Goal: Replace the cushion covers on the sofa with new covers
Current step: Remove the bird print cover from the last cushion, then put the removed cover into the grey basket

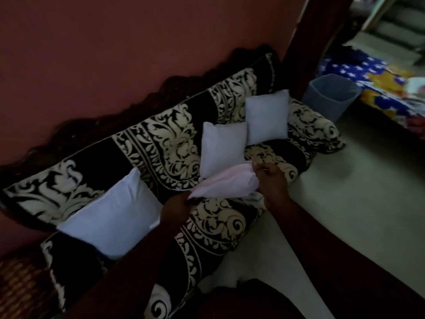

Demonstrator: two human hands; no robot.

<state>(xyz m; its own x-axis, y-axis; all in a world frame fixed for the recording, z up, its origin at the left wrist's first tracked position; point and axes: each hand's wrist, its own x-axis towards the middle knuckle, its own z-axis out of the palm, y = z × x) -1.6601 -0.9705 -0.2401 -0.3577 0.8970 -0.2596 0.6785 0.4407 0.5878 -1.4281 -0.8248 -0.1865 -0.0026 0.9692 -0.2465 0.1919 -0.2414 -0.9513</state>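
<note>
- Pinching w/ both hands: right hand [270,180] fingers curled on the far end of a pale pink cover [224,184], left hand [176,207] gripping its near corner. Prob. held at opposite ends to keep the cloth stretched flat & find the opening.
- Cover hangs just above the sofa [216,222] seat front, between the hands, slack in the middle; can't tell if it's empty or part-filled.
- 3 white cushions lean vs the patterned backrest: near cushion [110,217] beside left forearm, middle cushion [222,148] just behind the cover, far cushion [266,116] overlapping its edge. All look bare, so stripped & waiting for new covers, I'd say.
- Middle one is closest, likely next to go in.
- Beyond sofa end: grey bin [331,97] on floor, bright patterned bedding [379,88] further off.
</note>
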